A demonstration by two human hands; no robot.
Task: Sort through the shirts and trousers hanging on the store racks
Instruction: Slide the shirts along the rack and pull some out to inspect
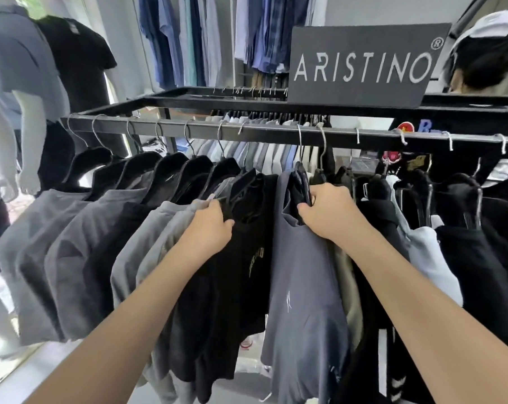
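Several shirts hang on black hangers from a black metal rail (247, 132). My left hand (210, 227) grips the shoulder of a black shirt (241, 272) with a small gold print. My right hand (327, 212) holds the black hanger and collar of a slate-blue shirt (302, 287) just to its right. A narrow gap shows between these two shirts. Grey shirts (72, 252) hang to the left. Black and pale garments (465, 258) hang to the right.
A dark "ARISTINO" sign (363, 65) stands on the rack's top frame. Blue and light shirts (194, 39) hang on the back wall. Mannequins (28, 83) in grey and black shirts stand at the left. A person's head (485, 53) shows behind the rack at the right.
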